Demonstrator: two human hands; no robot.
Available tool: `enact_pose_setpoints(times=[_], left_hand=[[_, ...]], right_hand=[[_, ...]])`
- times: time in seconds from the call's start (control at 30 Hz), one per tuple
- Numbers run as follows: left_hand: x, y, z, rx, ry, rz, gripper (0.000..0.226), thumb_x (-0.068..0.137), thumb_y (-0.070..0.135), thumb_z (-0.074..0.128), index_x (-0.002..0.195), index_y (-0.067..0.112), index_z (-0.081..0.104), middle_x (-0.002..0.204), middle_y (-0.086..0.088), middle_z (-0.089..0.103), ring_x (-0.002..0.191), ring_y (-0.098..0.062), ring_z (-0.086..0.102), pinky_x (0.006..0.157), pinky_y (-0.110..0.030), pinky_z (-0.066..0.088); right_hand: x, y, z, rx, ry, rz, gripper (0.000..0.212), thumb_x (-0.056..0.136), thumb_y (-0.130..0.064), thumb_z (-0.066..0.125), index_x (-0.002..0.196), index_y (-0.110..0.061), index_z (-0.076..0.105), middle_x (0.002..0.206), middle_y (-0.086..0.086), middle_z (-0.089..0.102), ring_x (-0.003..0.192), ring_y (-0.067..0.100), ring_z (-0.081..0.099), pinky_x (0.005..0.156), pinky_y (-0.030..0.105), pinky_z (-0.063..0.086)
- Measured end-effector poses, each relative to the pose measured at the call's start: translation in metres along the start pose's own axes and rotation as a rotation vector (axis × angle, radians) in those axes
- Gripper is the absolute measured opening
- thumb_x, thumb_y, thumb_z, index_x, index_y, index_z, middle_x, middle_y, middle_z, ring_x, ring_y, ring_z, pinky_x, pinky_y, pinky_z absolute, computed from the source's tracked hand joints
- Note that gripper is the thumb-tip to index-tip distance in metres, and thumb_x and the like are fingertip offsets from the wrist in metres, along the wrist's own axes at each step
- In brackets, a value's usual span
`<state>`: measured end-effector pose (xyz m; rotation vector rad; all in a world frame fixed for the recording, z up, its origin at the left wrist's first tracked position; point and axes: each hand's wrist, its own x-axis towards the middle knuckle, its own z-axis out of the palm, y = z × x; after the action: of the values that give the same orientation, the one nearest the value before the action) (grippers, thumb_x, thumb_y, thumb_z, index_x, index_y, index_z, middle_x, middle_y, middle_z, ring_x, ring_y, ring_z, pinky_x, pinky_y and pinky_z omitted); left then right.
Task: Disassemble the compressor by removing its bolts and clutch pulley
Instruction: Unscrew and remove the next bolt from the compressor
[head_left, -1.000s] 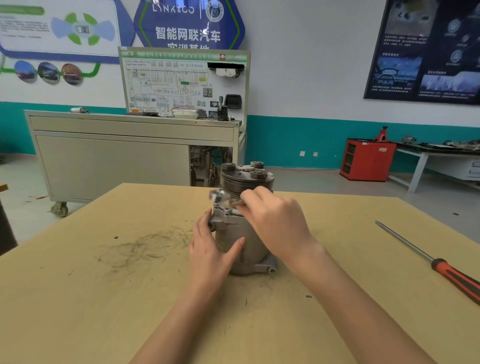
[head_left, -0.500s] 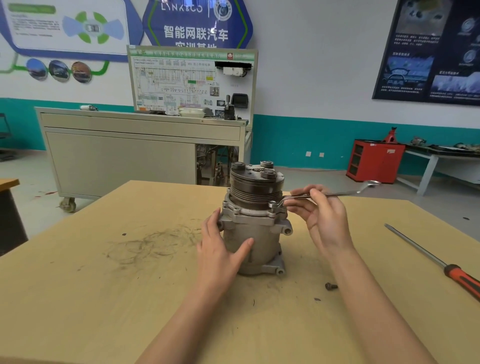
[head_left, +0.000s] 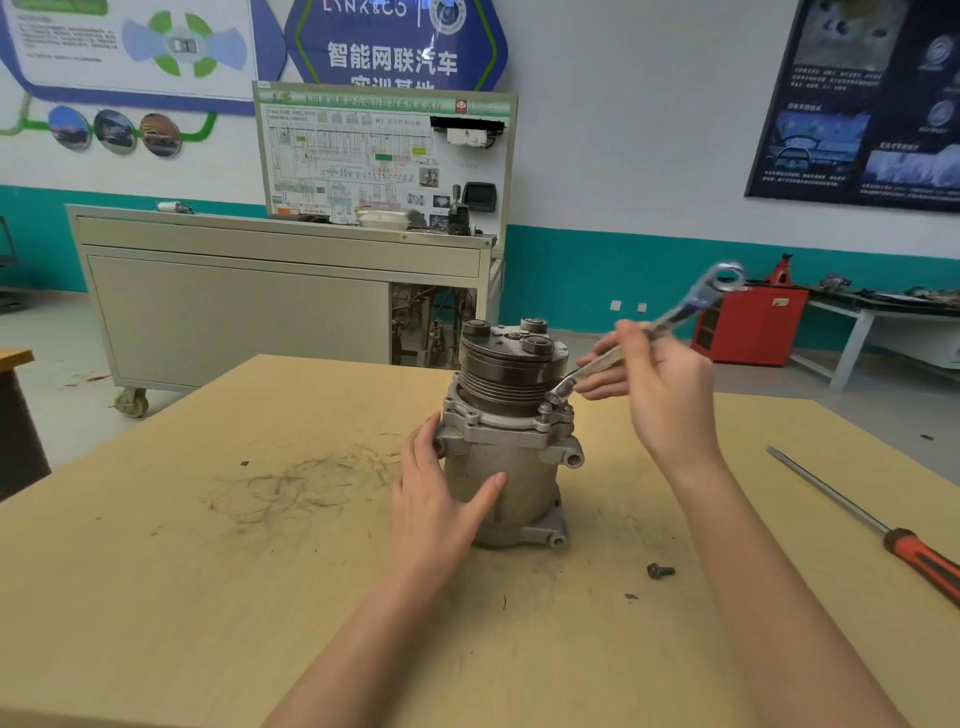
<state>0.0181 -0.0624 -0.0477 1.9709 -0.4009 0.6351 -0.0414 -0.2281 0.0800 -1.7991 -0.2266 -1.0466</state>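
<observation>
Grey cast-metal compressor (head_left: 506, 467), one, stands upright at the middle of the table (head_left: 208, 571). The dark grooved clutch pulley (head_left: 511, 371) is on top, with three round bosses on its face.

Your left hand (head_left: 436, 499) rests on the left side of the housing. Its fingers are straight and close together, tips up near the flange, and the thumb is spread across the near face. It braces the housing; nothing is pinched.

Your right hand (head_left: 660, 384) is right of the pulley. Thumb and fingers are clamped on the shank of the one wrench (head_left: 649, 332). The lower end of the wrench sits at a flange bolt (head_left: 545, 410) on the right side, under the pulley rim. I can't tell if it is fully seated. The ring end points up to the far right and is blurred.

One loose bolt (head_left: 661, 570) lies on the table near and right of the compressor base, apart from it. One screwdriver (head_left: 872, 525) with a red-black handle lies well to the right. Dark scuff marks are on the table to the left.

Far behind are a grey wheeled cabinet (head_left: 234, 312) and a red cabinet (head_left: 748, 327).
</observation>
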Motion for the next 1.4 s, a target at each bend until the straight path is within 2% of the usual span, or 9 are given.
enact_pose_setpoints(times=[0.17,0.3,0.43,0.53,0.67,0.9,1.1,1.3,1.4], left_hand=[[-0.001,0.0,-0.001,0.013,0.003,0.007,0.088,0.076,0.047,0.072,0.146,0.023,0.024,0.142,0.004,0.035,0.125,-0.012,0.042,0.104,-0.044,0.038],[0.0,-0.002,0.002,0.046,-0.005,-0.004,0.087,0.077,0.047,0.072,0.145,0.015,0.028,0.141,-0.003,0.038,0.127,-0.02,0.042,0.102,-0.043,0.038],[0.001,-0.003,0.001,0.007,-0.005,0.002,0.086,0.077,0.042,0.075,0.145,0.018,0.03,0.146,0.004,0.034,0.13,-0.017,0.041,0.106,-0.043,0.036],[0.0,-0.001,0.0,0.01,0.001,0.007,0.088,0.077,0.044,0.074,0.146,0.02,0.026,0.141,0.001,0.037,0.125,-0.017,0.044,0.104,-0.047,0.038],[0.0,0.0,0.0,0.003,-0.005,0.013,0.088,0.077,0.046,0.073,0.146,0.021,0.024,0.141,0.003,0.036,0.124,-0.014,0.043,0.104,-0.048,0.038],[0.0,-0.001,0.001,-0.011,-0.003,0.014,0.088,0.076,0.041,0.076,0.146,0.02,0.026,0.139,0.001,0.037,0.122,-0.016,0.045,0.102,-0.049,0.04],[-0.001,0.0,0.0,-0.013,-0.003,0.018,0.087,0.077,0.04,0.075,0.146,0.022,0.025,0.139,0.002,0.037,0.122,-0.015,0.045,0.102,-0.047,0.039],[-0.001,0.002,0.0,-0.008,0.001,0.01,0.087,0.077,0.039,0.076,0.146,0.02,0.026,0.139,0.0,0.037,0.122,-0.017,0.046,0.102,-0.047,0.039],[0.001,0.001,0.001,0.01,-0.009,-0.011,0.085,0.076,0.036,0.077,0.143,0.011,0.031,0.139,-0.007,0.039,0.124,-0.024,0.046,0.101,-0.049,0.04]], right_hand=[[-0.019,-0.026,0.028,-0.674,-0.105,-0.647,0.041,0.091,-0.034,0.044,0.076,-0.002,0.065,0.061,0.009,0.063,0.047,0.021,0.06,0.041,0.029,0.049],[-0.039,-0.019,0.043,-0.911,-0.115,-0.755,0.02,0.082,-0.021,0.07,0.072,-0.005,0.063,0.062,0.008,0.058,0.044,0.02,0.056,0.036,0.023,0.042],[-0.05,0.004,0.038,-0.801,0.014,-0.848,0.035,0.096,-0.024,0.047,0.075,-0.005,0.067,0.074,0.008,0.067,0.057,0.016,0.063,0.045,0.024,0.051],[-0.051,0.021,0.018,-0.144,0.045,-0.408,0.029,0.098,-0.026,0.043,0.089,-0.01,0.066,0.09,-0.004,0.072,0.078,0.015,0.069,0.069,0.022,0.056],[-0.022,0.045,-0.003,0.601,-0.018,0.338,0.031,0.102,-0.015,0.03,0.088,-0.006,0.056,0.088,0.011,0.073,0.081,0.026,0.071,0.066,0.027,0.057],[0.016,0.06,-0.001,0.711,-0.145,0.62,0.029,0.101,-0.02,0.037,0.085,-0.004,0.056,0.071,0.012,0.071,0.058,0.02,0.068,0.051,0.022,0.054],[0.014,0.03,-0.01,0.384,0.223,0.218,0.023,0.098,-0.024,0.046,0.083,-0.01,0.056,0.071,0.008,0.072,0.053,0.019,0.067,0.048,0.022,0.054],[-0.014,-0.008,0.016,-0.464,-0.029,-0.673,0.023,0.088,-0.021,0.057,0.079,-0.004,0.068,0.066,0.007,0.066,0.054,0.009,0.059,0.052,0.02,0.051],[-0.029,-0.01,0.034,-0.752,-0.104,-0.845,0.024,0.09,-0.02,0.054,0.077,-0.005,0.068,0.066,0.008,0.063,0.051,0.018,0.059,0.041,0.029,0.049]])
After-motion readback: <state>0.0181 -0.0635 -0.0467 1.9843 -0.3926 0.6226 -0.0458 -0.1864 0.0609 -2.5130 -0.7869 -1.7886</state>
